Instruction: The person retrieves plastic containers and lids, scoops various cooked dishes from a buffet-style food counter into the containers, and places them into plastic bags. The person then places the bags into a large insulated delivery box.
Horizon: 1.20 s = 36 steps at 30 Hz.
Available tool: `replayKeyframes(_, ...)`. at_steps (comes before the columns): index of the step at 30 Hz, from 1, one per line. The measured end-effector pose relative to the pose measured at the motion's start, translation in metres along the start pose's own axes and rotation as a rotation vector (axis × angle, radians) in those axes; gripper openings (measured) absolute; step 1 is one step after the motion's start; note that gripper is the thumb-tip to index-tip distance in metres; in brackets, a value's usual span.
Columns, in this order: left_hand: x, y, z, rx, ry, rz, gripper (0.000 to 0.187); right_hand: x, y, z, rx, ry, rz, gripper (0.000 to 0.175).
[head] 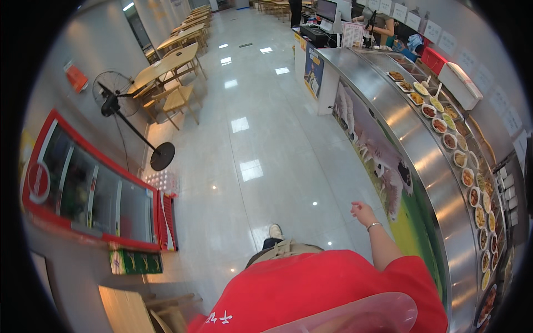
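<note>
My right hand hangs at my side over the tiled floor, left of the food counter. Its fingers are loosely apart, nothing is in them, and a bracelet circles the wrist. My left hand is out of view. Before me a floor aisle runs between the wooden tables and the steel counter. Along the counter stand several small dishes of food, two of them near white spoons. One shoe shows below my red shirt.
At left stand a red-framed glass-door fridge, packed bottles, a pedestal fan and wooden chairs by a table. A green box is below the fridge. Behind the far counter, a person is near a monitor.
</note>
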<state>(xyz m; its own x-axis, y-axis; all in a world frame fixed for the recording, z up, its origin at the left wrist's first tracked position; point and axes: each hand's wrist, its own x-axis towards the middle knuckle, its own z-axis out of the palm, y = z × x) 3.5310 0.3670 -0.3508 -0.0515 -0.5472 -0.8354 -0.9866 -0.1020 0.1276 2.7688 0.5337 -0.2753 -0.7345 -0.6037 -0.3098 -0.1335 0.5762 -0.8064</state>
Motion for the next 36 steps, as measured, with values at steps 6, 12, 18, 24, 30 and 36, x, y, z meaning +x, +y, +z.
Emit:
replayKeyframes(6, 0.136, 0.155, -0.183, 0.108, 0.074, 0.155, 0.055, 0.057, -0.009, 0.040, -0.976, -0.332, -0.131, 0.023)
replayKeyframes(12, 0.239, 0.434, -0.402, 0.024, 0.233, 0.281, 0.056, 0.077, 0.011, 0.056, -0.585, -0.564, 0.383, 0.028)
replayKeyframes(18, 0.334, 0.610, -0.506, -0.067, 0.301, 0.332, 0.057, 0.267, -0.025, 0.063, -0.593, -0.579, 0.421, 0.029)
replayKeyframes(24, 0.406, 0.608, -0.521, -0.035, 0.096, 0.219, 0.059, 0.648, -0.185, 0.058, -0.841, -0.299, 0.098, 0.036)
replayKeyframes(30, 0.477, 0.647, -0.571, -0.059, 0.035, 0.006, 0.060, 0.908, -0.399, 0.063, -0.052, -0.071, 0.045, 0.036)
replayKeyframes(36, 0.604, 0.771, -0.726, 0.144, 0.039, 0.168, 0.060, 0.981, -0.426, 0.111, -0.107, -0.117, 0.308, 0.022)
